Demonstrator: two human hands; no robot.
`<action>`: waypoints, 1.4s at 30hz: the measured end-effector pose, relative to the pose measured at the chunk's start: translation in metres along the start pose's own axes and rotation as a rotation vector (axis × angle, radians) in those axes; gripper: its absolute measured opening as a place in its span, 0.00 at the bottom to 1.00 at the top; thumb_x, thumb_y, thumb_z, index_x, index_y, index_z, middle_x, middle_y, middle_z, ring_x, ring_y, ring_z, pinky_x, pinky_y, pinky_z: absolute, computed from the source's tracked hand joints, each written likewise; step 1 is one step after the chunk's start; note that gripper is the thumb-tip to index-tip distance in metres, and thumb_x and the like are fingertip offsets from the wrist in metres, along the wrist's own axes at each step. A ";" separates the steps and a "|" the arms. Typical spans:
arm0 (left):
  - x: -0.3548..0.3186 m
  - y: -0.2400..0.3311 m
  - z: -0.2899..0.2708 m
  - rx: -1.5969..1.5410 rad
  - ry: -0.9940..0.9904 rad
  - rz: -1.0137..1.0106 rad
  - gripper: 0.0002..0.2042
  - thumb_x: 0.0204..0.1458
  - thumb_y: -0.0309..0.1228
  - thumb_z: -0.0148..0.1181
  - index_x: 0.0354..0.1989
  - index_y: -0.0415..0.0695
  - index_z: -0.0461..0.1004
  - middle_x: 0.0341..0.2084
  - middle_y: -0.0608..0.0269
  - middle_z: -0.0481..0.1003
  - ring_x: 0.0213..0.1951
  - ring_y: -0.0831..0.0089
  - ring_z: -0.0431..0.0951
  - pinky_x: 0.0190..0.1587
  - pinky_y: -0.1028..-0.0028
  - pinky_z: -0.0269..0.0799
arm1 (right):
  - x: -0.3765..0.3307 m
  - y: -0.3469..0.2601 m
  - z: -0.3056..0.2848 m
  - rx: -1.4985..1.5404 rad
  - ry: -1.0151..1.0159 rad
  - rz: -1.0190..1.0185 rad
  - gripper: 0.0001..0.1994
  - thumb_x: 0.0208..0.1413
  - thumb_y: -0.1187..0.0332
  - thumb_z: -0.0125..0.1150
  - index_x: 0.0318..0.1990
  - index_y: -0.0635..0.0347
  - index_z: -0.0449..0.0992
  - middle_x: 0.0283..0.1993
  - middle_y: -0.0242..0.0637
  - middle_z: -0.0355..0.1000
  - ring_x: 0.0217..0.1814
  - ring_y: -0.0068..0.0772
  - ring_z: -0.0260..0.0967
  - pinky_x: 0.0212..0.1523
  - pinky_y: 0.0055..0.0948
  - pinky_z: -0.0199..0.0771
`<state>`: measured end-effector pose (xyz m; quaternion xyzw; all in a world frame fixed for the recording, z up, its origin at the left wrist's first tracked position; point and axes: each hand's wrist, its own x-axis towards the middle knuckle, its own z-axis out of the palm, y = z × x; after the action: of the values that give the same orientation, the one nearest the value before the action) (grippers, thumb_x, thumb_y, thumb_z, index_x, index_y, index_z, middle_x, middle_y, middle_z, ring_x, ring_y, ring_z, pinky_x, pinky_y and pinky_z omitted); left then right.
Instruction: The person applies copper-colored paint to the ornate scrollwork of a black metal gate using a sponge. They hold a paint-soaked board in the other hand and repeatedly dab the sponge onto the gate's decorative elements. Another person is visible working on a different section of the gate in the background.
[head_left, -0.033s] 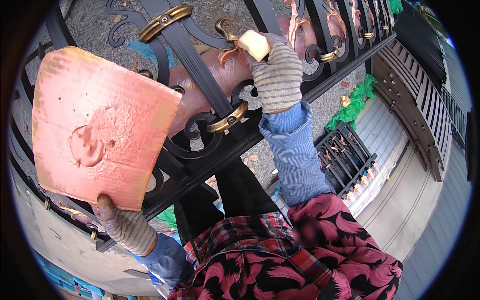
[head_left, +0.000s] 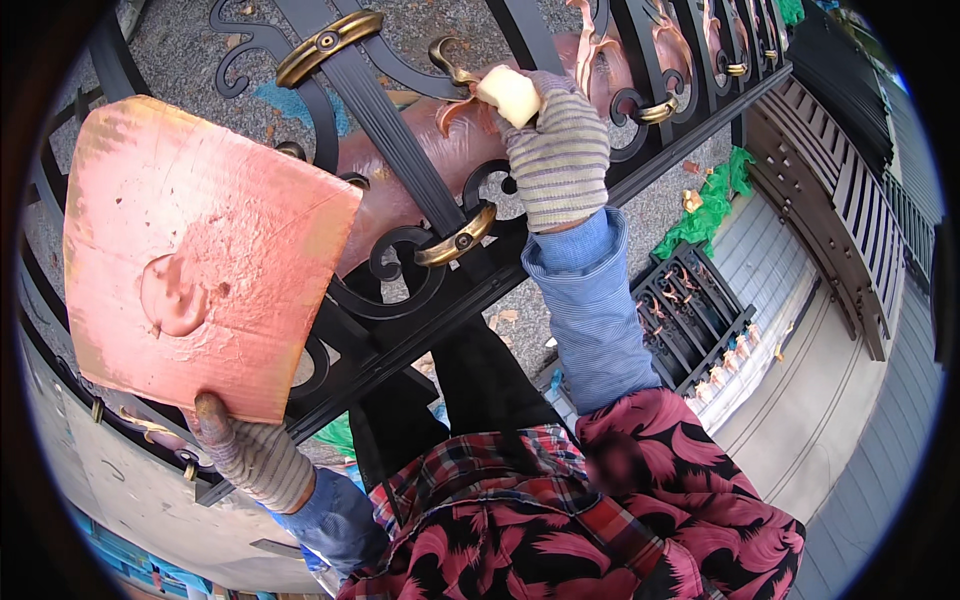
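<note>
My left hand [head_left: 250, 452], in a striped glove, grips the lower edge of a cardboard sheet [head_left: 150, 220] coated with pink paint, its thumb on top. A thicker blob of pink paint [head_left: 175, 297] sits on the sheet. In my gloved right hand [head_left: 562, 150] is a pale yellow sponge [head_left: 510, 95], pinched by the fingers. The sponge is against or right beside a curled leaf ornament [head_left: 458, 118], pink below with a gold-coloured curl above. That ornament belongs to a black metal railing [head_left: 385, 130] with scrolls and gold-coloured collars [head_left: 458, 236].
Pink-stained plastic wrap [head_left: 420, 150] runs behind the railing bars. To the right lie green plastic [head_left: 705, 205], a smaller black panel with pink ornaments [head_left: 690, 300] and a brown slatted metal piece [head_left: 815, 190]. Rough grey ground [head_left: 440, 25] shows between the bars.
My right hand and sleeve have shifted very slightly to the right, the sponge still in the fingers. The cardboard in my left hand has barely moved.
</note>
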<state>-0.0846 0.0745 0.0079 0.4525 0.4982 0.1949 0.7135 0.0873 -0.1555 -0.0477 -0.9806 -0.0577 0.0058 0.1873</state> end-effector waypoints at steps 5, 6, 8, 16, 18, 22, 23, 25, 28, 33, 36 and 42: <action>0.007 0.001 -0.005 0.002 -0.001 -0.030 0.30 0.41 0.33 0.60 0.53 0.36 0.55 0.49 0.55 0.61 0.50 0.63 0.62 0.54 0.63 0.56 | -0.010 0.006 -0.002 0.033 -0.027 0.023 0.16 0.34 0.70 0.63 0.35 0.60 0.70 0.30 0.42 0.69 0.34 0.42 0.67 0.35 0.33 0.69; 0.007 0.002 -0.007 0.001 -0.006 -0.039 0.30 0.41 0.33 0.60 0.53 0.36 0.55 0.49 0.55 0.61 0.49 0.63 0.62 0.54 0.63 0.56 | -0.009 0.006 -0.001 0.058 -0.015 0.014 0.16 0.35 0.71 0.64 0.36 0.60 0.70 0.31 0.41 0.69 0.33 0.40 0.68 0.35 0.31 0.69; 0.009 0.001 -0.006 -0.009 -0.021 -0.050 0.30 0.41 0.33 0.60 0.53 0.36 0.55 0.49 0.55 0.61 0.49 0.63 0.62 0.54 0.63 0.56 | -0.001 0.003 0.001 0.026 -0.002 0.028 0.17 0.36 0.72 0.64 0.37 0.61 0.70 0.32 0.40 0.70 0.34 0.38 0.69 0.36 0.29 0.70; 0.013 0.005 -0.004 -0.014 -0.054 -0.053 0.33 0.40 0.32 0.60 0.56 0.39 0.51 0.51 0.56 0.58 0.52 0.62 0.59 0.55 0.61 0.55 | -0.006 0.001 0.002 -0.071 0.014 -0.003 0.19 0.32 0.71 0.66 0.36 0.62 0.70 0.33 0.41 0.70 0.35 0.40 0.68 0.36 0.31 0.69; 0.015 0.007 -0.009 -0.024 -0.050 -0.067 0.34 0.40 0.31 0.60 0.57 0.41 0.50 0.52 0.57 0.57 0.53 0.62 0.58 0.55 0.61 0.54 | -0.011 0.005 -0.003 -0.022 0.020 0.057 0.19 0.32 0.72 0.66 0.36 0.62 0.70 0.33 0.40 0.70 0.35 0.39 0.69 0.36 0.30 0.69; 0.018 0.007 -0.012 0.013 -0.032 -0.020 0.34 0.41 0.33 0.59 0.56 0.41 0.50 0.52 0.57 0.58 0.52 0.62 0.59 0.54 0.61 0.55 | 0.000 -0.009 -0.014 0.189 0.072 0.027 0.17 0.33 0.77 0.63 0.37 0.60 0.71 0.34 0.39 0.69 0.37 0.36 0.68 0.39 0.28 0.68; 0.017 0.006 -0.013 0.058 -0.006 -0.003 0.33 0.41 0.37 0.59 0.55 0.40 0.53 0.51 0.57 0.59 0.51 0.61 0.60 0.52 0.62 0.56 | 0.005 -0.013 -0.012 0.260 0.076 0.001 0.17 0.34 0.78 0.63 0.37 0.60 0.71 0.34 0.39 0.69 0.37 0.36 0.68 0.40 0.28 0.68; 0.019 0.005 -0.013 0.058 0.001 -0.015 0.33 0.41 0.37 0.59 0.55 0.40 0.52 0.51 0.57 0.59 0.51 0.61 0.60 0.52 0.62 0.56 | 0.017 -0.011 0.000 0.209 0.110 -0.127 0.17 0.35 0.77 0.63 0.37 0.59 0.71 0.35 0.39 0.69 0.38 0.36 0.67 0.41 0.28 0.68; 0.018 0.006 -0.018 -0.008 0.008 -0.036 0.34 0.41 0.30 0.59 0.58 0.42 0.48 0.52 0.57 0.58 0.52 0.62 0.59 0.55 0.61 0.54 | 0.024 -0.010 0.012 0.064 -0.011 -0.133 0.16 0.36 0.76 0.62 0.37 0.59 0.71 0.35 0.40 0.70 0.37 0.38 0.68 0.40 0.28 0.68; 0.017 0.005 -0.021 0.087 0.019 -0.017 0.32 0.40 0.40 0.60 0.54 0.42 0.55 0.49 0.56 0.60 0.49 0.60 0.62 0.42 0.55 0.61 | 0.017 -0.007 -0.007 0.070 -0.090 -0.118 0.16 0.36 0.75 0.62 0.37 0.60 0.71 0.35 0.40 0.70 0.37 0.38 0.68 0.40 0.28 0.69; 0.018 0.004 -0.019 0.081 -0.006 -0.004 0.31 0.41 0.39 0.60 0.53 0.42 0.55 0.49 0.56 0.61 0.48 0.59 0.62 0.43 0.55 0.62 | 0.025 -0.013 -0.008 0.170 0.047 -0.076 0.17 0.36 0.75 0.63 0.38 0.60 0.70 0.34 0.39 0.70 0.36 0.38 0.69 0.39 0.27 0.70; 0.016 0.006 -0.010 0.029 0.030 0.025 0.34 0.40 0.32 0.60 0.56 0.38 0.51 0.51 0.55 0.59 0.51 0.63 0.60 0.55 0.63 0.56 | 0.041 -0.015 0.011 -0.061 -0.111 -0.145 0.14 0.37 0.71 0.62 0.36 0.59 0.72 0.34 0.41 0.70 0.36 0.41 0.68 0.40 0.30 0.69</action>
<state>-0.0859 0.0942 0.0037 0.4661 0.5059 0.2033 0.6968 0.1255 -0.1329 -0.0518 -0.9773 -0.1392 0.0446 0.1536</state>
